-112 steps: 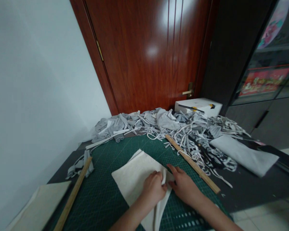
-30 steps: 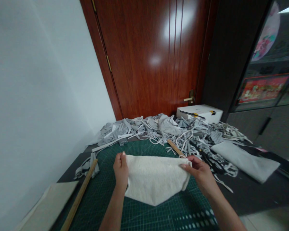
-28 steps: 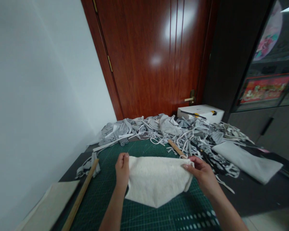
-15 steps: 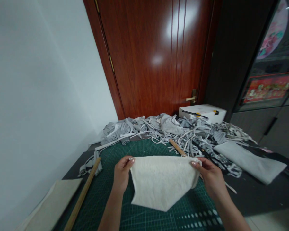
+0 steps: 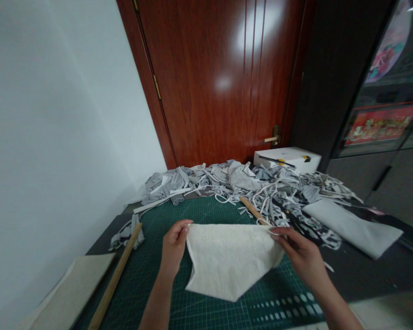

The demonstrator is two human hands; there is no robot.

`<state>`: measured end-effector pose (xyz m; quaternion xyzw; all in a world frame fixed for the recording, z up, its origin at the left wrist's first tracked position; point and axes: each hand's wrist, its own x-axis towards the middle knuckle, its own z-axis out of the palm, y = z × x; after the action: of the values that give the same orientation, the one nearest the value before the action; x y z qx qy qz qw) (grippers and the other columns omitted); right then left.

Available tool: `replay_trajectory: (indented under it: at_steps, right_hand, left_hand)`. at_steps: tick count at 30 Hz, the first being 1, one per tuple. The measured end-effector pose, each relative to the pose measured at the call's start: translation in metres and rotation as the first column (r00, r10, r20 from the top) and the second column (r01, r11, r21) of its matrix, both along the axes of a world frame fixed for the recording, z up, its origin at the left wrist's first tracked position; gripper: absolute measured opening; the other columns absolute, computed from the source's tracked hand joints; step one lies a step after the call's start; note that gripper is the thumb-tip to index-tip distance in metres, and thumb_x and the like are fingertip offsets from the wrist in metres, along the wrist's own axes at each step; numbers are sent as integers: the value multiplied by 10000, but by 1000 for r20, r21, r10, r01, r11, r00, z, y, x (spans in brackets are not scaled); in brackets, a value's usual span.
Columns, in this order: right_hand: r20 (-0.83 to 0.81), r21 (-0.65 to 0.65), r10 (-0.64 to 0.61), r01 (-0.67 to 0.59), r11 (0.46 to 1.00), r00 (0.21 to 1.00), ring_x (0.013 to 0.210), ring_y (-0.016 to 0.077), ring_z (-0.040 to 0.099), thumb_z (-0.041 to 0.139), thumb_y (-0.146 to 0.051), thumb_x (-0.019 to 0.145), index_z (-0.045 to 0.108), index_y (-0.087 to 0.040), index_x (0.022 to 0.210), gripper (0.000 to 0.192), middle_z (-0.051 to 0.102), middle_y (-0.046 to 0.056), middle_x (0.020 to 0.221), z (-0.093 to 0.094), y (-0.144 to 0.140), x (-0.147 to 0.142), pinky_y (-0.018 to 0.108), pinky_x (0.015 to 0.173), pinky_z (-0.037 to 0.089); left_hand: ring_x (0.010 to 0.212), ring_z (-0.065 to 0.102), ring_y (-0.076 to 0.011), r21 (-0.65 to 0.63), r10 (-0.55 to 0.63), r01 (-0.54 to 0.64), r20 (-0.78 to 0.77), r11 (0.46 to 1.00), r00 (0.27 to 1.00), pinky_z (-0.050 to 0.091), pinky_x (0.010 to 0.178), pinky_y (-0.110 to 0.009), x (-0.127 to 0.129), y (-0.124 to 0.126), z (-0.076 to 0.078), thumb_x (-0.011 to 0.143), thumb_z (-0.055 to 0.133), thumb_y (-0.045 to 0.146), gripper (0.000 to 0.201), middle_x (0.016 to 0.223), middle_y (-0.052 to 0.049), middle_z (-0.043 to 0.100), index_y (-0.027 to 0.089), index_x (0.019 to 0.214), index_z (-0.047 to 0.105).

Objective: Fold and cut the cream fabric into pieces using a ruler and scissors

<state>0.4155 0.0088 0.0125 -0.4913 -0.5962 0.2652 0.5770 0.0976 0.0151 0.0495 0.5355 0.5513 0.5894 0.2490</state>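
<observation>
While the cloth [image 5: 229, 259] hangs between both hands, its upper edge runs left to right, roughly level, and this edge is its long axis. The lower part tapers to a point that touches or nearly touches the mat [image 5: 206, 215]; contact cannot be confirmed.

The left hand [image 5: 173, 245] pinches the upper left corner, fingers [image 5: 185, 226] pressed together on the edge. The right hand [image 5: 301, 254] pinches the upper right corner, fingers [image 5: 274, 233] closed on the fabric, with the corner curling slightly around them. Both hands sit at about the same height, one at each end of the edge, so neither is nearer to the cloth than the other. The cloth body lies below and between the fingers.

The mat lies under the cloth on the bench [image 5: 358, 270]. One ruler [image 5: 253, 211] lies just beyond the right corner, angled away toward the scraps [image 5: 248, 183], which are heaped along the far side of the mat. A second ruler [image 5: 115, 279] lies at the left edge of the mat, well apart from the left hand. A folded grey cloth [image 5: 353, 227] rests to the right, and a white box [image 5: 287, 158] stands behind the scraps, near the door [image 5: 220, 78].
</observation>
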Motion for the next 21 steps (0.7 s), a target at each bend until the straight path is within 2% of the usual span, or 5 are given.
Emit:
replay_trajectory:
  at_steps: [2,5,10,15,21]
  right_hand:
    - [-6,-56,30,-30,998,1000,860,268,642,680,-494,728,738,-243,827,276,731,76,917,4,0,5,360,780,497]
    - [-52,-172,78,-85,981,996,789,262,644,731,-539,640,744,-218,772,347,737,80,856,11,1,12,343,714,502]
    - [-29,-236,229,-229,944,973,718,226,621,758,-472,611,722,-211,682,272,712,47,755,25,3,22,296,639,482]
    - [8,-270,267,-255,929,964,657,198,595,767,-392,600,672,-205,630,212,678,21,684,30,6,24,271,592,454]
    - [123,-250,324,-286,925,938,739,219,610,731,-375,659,701,-208,688,172,686,41,765,35,8,28,292,661,455]
  left_hand:
    - [887,612,-243,-49,-75,72,-67,996,995,444,791,-291,-8,0,7,704,660,397,230,871,-53,708,209,825,717]
    - [817,616,-228,-161,-239,224,-76,961,968,447,752,-284,-21,1,13,690,678,402,250,840,-51,712,200,829,726]
    - [684,597,-182,-304,-506,467,-60,830,861,433,625,-237,-37,0,26,668,731,377,222,725,-41,678,178,766,709]
    - [736,627,-205,-399,-642,566,-81,722,762,458,680,-268,-40,-2,44,688,717,353,232,812,-72,702,183,845,740]
    - [742,616,-199,-479,-727,599,-132,642,674,442,662,-243,-37,0,49,719,670,329,267,874,-77,705,208,941,757]
